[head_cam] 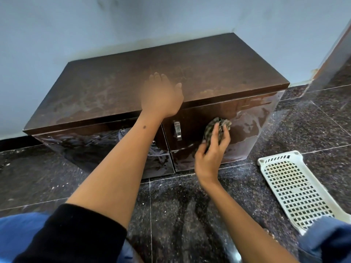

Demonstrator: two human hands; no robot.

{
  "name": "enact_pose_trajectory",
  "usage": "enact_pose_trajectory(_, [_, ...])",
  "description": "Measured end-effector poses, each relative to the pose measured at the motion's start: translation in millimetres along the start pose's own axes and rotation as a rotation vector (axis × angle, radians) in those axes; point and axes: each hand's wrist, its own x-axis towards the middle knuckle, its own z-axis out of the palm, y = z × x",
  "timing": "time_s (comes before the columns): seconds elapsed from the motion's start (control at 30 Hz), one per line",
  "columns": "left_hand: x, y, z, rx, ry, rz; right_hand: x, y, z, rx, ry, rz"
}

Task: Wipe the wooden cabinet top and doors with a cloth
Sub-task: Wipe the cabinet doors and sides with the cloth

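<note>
Here, a low dark wooden cabinet (152, 73) stands on a speckled dark granite floor (180, 205) against a pale blue wall (95, 25). Its top is streaked with pale, dusty smears, and the two glossy doors below show wet trails.

The left hand (161, 93) lies flat on the cabinet top near its front edge, fingers straight and pointing towards the wall, thumb spread to the right; its grip is apart and holds nothing. The forearm crosses in front of the left door (95, 145), with a black sleeve (76, 234) pushed up near the elbow.

The right hand (210, 149) has its grip clamped on a bunched, mottled brown-green cloth (216, 124), fingers curled over it and pressing it against the right door (247, 126), in its upper middle part. A metal handle (177, 130) sits on that door's left edge, just left of the cloth and apart from it.

On the floor to the right of the cabinet lies a white perforated plastic tray (296, 186), near the cabinet's right corner but not touching it. Blue denim (326, 242) shows at both lower corners of the view.
</note>
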Motion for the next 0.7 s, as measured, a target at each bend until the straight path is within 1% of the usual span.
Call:
enact_pose_trajectory(0.03, [0,0,0,-0.003,0.004,-0.003,1,-4,2,-0.021,0.000,-0.051])
enact_pose_trajectory(0.1, [0,1,-1,-0.006,0.009,-0.008,-4,-11,8,-0.031,-0.069,-0.142])
enact_pose_trajectory(0.13, [1,1,-2,-0.007,0.010,-0.009,-10,-12,10,-0.021,-0.122,-0.154])
enact_pose_trajectory(0.2, [0,1,-2,-0.006,0.010,-0.009,-20,-8,10,0.009,-0.192,-0.101])
enact_pose_trajectory(0.23, [0,1,-1,-0.005,0.010,-0.008,-22,-4,7,0.021,-0.186,-0.048])
enact_pose_trajectory(0.33, [0,1,1,0.000,0.016,-0.006,-8,3,-1,-0.008,-0.052,0.096])
enact_pose_trajectory(0.37, [1,1,1,0.000,0.018,-0.007,-1,2,-2,-0.031,-0.014,0.105])
enact_pose_trajectory(0.43, [2,1,2,0.001,0.022,-0.008,8,-5,0,-0.061,0.026,0.040])
enact_pose_trajectory(0.5, [2,1,1,0.003,0.025,-0.007,6,-12,5,-0.055,-0.011,-0.066])
enact_pose_trajectory(0.57, [2,1,1,0.004,0.028,-0.008,-6,-11,8,-0.031,-0.103,-0.114])
enact_pose_trajectory(0.63, [1,0,1,-0.001,0.025,-0.010,-13,-2,5,-0.008,-0.133,-0.060])
enact_pose_trajectory(0.7, [0,0,2,-0.001,0.023,-0.011,-8,5,0,-0.002,-0.088,0.083])
